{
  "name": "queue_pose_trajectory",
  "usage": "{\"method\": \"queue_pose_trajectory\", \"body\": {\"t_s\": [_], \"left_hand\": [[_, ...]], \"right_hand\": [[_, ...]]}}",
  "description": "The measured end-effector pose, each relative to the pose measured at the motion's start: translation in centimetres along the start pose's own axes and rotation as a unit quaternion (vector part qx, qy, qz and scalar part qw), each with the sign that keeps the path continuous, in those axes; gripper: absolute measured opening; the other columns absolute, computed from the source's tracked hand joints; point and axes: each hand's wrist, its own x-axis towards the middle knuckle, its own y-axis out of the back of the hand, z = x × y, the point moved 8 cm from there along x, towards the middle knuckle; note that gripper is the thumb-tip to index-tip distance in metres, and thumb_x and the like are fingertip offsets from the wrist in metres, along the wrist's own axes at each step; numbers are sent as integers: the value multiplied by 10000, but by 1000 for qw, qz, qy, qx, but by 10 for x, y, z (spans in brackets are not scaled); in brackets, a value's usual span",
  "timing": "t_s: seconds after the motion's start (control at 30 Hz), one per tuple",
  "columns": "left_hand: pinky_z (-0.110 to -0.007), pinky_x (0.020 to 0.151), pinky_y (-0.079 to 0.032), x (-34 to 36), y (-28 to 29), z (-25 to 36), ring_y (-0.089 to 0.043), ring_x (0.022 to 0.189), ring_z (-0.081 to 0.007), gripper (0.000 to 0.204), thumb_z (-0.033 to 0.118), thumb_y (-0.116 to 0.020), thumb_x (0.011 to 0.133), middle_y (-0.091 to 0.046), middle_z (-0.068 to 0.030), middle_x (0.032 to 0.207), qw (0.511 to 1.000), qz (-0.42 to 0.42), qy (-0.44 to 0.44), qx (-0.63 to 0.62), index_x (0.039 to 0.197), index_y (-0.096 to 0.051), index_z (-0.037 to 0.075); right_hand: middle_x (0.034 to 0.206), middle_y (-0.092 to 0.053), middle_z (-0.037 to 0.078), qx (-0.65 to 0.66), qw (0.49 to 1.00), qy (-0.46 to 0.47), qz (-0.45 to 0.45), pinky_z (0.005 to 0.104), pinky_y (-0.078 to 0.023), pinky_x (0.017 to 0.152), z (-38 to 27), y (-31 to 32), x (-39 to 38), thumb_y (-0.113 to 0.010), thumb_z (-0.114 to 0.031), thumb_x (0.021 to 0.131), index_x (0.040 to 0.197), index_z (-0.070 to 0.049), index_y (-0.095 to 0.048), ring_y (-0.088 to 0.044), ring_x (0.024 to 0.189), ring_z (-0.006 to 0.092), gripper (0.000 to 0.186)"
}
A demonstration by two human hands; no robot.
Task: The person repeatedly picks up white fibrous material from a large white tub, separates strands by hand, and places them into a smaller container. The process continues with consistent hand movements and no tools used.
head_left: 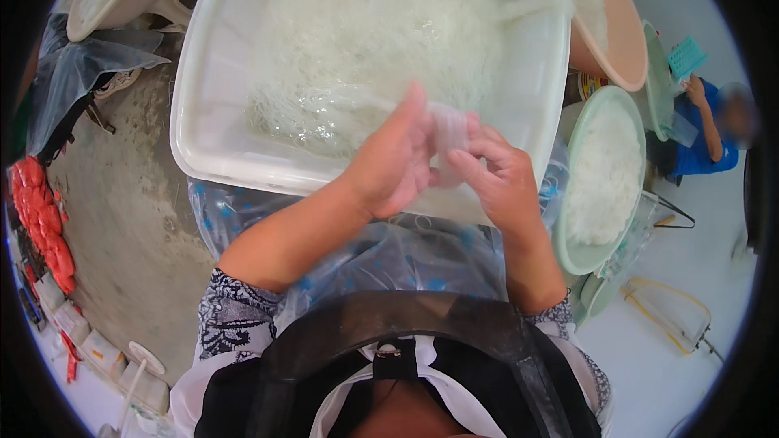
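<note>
A small bundle of white, translucent noodle-like strands [451, 131] is held between my hands, over the near edge of a large white tub [243, 181]. My left hand [395, 156] is turned palm inward, thumb up, with its fingers reaching into the bundle and partly hidden by it. From the other side, my right hand [501, 172] presses the bundle between its thumb and bent fingers. Motion blurs the strands and fingertips slightly. A mass of the same wet, glossy strands [373, 40] lies in the tub, and a thin strand trails from the bundle toward it.
At the right, a pale green basin [602, 178] holds more white strands, with a peach-coloured basin [621, 45] beyond it. A person in a blue top [704, 138] holds a turquoise basket [686, 57]. Red bags [40, 215] lie at left. A clear apron [389, 255] covers my lap.
</note>
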Motion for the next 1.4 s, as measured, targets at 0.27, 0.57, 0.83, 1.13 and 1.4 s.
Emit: {"method": "queue_pose_trajectory", "body": {"t_s": [0.27, 0.57, 0.83, 1.13, 1.4], "left_hand": [[-387, 972, -360, -14, -9, 24, -520, 1086, -233, 488, 374, -474, 891, -573, -171, 1137, 955, -61, -120, 265, 1134, -556, -41], [-336, 909, -433, -24, -23, 28, -596, 980, -193, 438, 140, -648, 760, -625, -124, 1049, 968, -111, -69, 216, 1153, -554, -29], [-324, 889, -440, -24, -15, 32, -595, 962, -170, 434, 138, -665, 752, -630, -97, 1030, 965, -96, -77, 231, 1147, -563, -9], [-275, 726, -449, -16, -3, 40, -580, 823, -141, 351, 202, -625, 805, -623, -58, 894, 939, -94, -42, 327, 1084, -579, -5], [-336, 731, -465, -14, -7, 52, -568, 919, -238, 443, 274, -526, 871, -567, -140, 1027, 991, -63, -116, 30, 1226, -419, 33]], "right_hand": [[901, -655, 108, 303, 942, -142, -3, 275, -452, 805, -7, -6, -26, -660, -25, 795, 837, 22, -634, -587, 868, 131, 68], [802, -659, 51, 232, 962, -141, -5, 230, -462, 710, -17, -9, -34, -712, -44, 759, 792, -7, -629, -582, 757, 80, 96], [801, -651, 48, 242, 959, -147, -11, 218, -458, 689, -17, -14, -26, -702, -35, 765, 807, -10, -615, -580, 745, 79, 100], [671, -545, 19, 491, 860, -134, 28, 342, -453, 732, 2, 33, -7, -467, -166, 928, 876, -29, -544, -503, 600, 127, 165], [811, -581, 34, 506, 844, -62, 165, 244, -351, 497, 36, 153, 17, -415, -180, 954, 965, -55, -519, -401, 517, 97, 163]]}}
